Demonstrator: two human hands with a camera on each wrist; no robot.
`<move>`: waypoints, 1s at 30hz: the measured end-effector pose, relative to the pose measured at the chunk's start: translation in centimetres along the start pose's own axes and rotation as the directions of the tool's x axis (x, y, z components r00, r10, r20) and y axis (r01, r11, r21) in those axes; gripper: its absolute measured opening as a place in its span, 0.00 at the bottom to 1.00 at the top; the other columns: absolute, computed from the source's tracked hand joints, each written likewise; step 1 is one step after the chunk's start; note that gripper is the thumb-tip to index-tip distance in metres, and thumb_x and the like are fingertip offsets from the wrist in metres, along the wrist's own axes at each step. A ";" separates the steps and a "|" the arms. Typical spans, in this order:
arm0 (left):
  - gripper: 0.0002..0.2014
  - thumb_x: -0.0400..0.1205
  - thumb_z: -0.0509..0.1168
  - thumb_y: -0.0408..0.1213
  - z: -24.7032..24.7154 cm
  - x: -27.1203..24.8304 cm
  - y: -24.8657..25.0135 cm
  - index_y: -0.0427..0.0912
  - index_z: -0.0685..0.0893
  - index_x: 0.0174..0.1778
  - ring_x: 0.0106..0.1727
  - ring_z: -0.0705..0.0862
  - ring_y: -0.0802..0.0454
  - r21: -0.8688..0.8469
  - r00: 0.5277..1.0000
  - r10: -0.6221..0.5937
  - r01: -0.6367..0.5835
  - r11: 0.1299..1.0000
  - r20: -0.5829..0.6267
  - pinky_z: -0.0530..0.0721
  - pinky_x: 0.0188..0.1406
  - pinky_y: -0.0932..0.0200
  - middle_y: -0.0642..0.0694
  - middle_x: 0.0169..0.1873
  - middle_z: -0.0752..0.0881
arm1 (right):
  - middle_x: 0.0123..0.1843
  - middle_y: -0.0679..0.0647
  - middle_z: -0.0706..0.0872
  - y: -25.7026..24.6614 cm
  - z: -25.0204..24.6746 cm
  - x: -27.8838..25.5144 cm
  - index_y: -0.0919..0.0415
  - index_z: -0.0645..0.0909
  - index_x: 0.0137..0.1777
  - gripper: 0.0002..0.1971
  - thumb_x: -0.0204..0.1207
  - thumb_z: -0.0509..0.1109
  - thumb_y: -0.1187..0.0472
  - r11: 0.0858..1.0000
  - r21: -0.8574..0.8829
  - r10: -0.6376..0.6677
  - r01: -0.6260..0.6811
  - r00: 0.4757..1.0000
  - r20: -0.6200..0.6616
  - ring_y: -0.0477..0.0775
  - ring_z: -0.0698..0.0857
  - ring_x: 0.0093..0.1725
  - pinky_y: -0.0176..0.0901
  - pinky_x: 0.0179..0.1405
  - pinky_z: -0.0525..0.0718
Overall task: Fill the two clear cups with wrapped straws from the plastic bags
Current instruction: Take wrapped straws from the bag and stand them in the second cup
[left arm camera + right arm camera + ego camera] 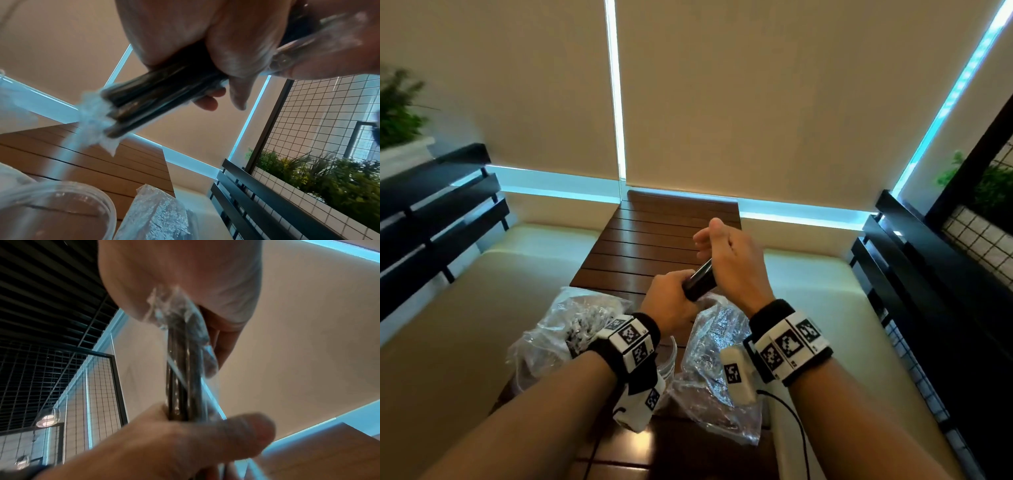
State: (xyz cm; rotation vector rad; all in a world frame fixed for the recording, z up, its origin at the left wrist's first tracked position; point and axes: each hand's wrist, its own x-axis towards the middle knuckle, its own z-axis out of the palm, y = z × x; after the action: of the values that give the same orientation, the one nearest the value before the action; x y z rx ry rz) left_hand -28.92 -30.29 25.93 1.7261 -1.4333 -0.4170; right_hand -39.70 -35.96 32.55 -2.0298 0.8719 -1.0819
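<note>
Head view showed the bundle of dark, clear-wrapped straws raised above the clear plastic cup, long axis slanting up and away. The left hand clasped its lower end; the right hand held the upper end, though how its fingers lay was unclear.

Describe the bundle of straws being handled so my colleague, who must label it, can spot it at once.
Start at the brown slatted table; above its near end both hands meet. Between the left hand and right hand is the bundle of dark straws in clear wrappers, held in the air, unlike the crinkled plastic bags lying below.
</note>
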 end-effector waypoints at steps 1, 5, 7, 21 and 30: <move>0.13 0.72 0.78 0.41 0.2 -0.3 0.2 0.53 0.79 0.30 0.24 0.75 0.63 -0.027 1.000 -0.026 0.026 0.999 0.004 0.71 0.26 0.73 0.55 0.25 0.82 | 0.40 0.47 0.90 0.1 0.4 -0.1 0.51 0.88 0.44 0.25 0.88 0.51 0.45 1.000 0.006 -0.001 0.001 1.000 -0.007 0.46 0.89 0.44 0.57 0.52 0.88; 0.17 0.73 0.75 0.35 0.0 -1.3 -0.1 0.50 0.75 0.23 0.23 0.74 0.59 -0.071 0.991 -0.111 0.106 0.992 -0.074 0.72 0.27 0.65 0.54 0.22 0.79 | 0.55 0.43 0.88 0.4 0.5 -0.7 0.48 0.83 0.63 0.25 0.85 0.50 0.37 0.979 0.204 -0.031 0.009 0.994 0.106 0.42 0.87 0.56 0.57 0.63 0.85; 0.15 0.74 0.73 0.32 -0.8 -1.1 -0.1 0.48 0.77 0.25 0.28 0.79 0.52 -0.138 0.977 -0.166 0.147 0.979 -0.134 0.76 0.28 0.61 0.46 0.25 0.82 | 0.64 0.45 0.85 1.1 0.4 -1.2 0.45 0.72 0.74 0.32 0.78 0.53 0.27 0.936 0.348 -0.081 0.055 0.995 0.061 0.44 0.84 0.64 0.55 0.67 0.82; 0.07 0.81 0.64 0.34 -1.5 -1.8 -3.0 0.40 0.84 0.38 0.32 0.86 0.55 -0.116 0.983 -0.104 0.086 0.989 -0.154 0.86 0.32 0.52 0.46 0.31 0.87 | 0.55 0.46 0.83 2.9 6.4 -1.9 0.37 0.64 0.74 0.45 0.58 0.70 0.20 0.994 -0.102 -0.022 0.034 0.993 0.118 0.49 0.84 0.54 0.50 0.51 0.87; 0.04 0.74 0.70 0.29 0.4 -1.8 -6.8 0.42 0.86 0.39 0.32 0.84 0.66 -0.017 0.984 -0.154 0.153 0.988 -0.094 0.77 0.29 0.72 0.56 0.30 0.84 | 0.33 0.50 0.86 4.5 8.2 -1.3 0.60 0.81 0.36 0.17 0.69 0.78 0.46 0.995 -0.099 0.043 -0.021 0.974 0.222 0.50 0.85 0.35 0.48 0.38 0.86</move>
State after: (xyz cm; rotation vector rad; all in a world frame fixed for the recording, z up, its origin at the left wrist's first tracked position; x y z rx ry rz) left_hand -25.30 -28.71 20.06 1.8314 -1.2336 -0.4178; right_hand -34.21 -35.37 24.85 -2.1597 0.8496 -0.7868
